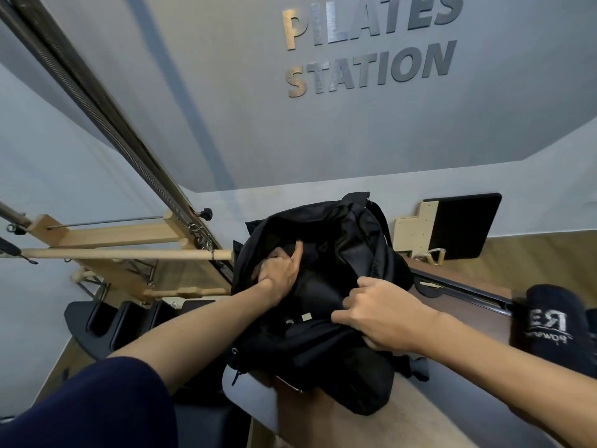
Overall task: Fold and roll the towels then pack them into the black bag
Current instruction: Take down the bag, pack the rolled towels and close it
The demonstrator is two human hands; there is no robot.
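We are in a pilates studio, facing a grey wall with the raised metal lettering [371,46] "PILATES STATION", and looking down at a padded grey and wood-grain bench top [420,412]. The black bag [326,305] sits in the middle of that bench, its top gaping open. Our left hand [277,273] reaches into the bag's opening, fingers curled and thumb up, pressing on something dark inside; we cannot tell whether it grips a towel or only the bag's lining. Our right hand [381,318] pinches a fold of the bag's near edge, pulling the opening wide. To the right of the bag, well apart from it, a rolled dark towel [552,321] with white lettering lies on the bench. Beyond the bag to the right, a black padded board [465,224] leans against the wall. To the left of the bag stand a wooden bar [126,254], a wooden frame and long springs [97,105] of pilates equipment.

We judge this to be the packing step. The next move likely calls for freeing one hand, fetching the rolled towel and sliding it into the held-open bag.
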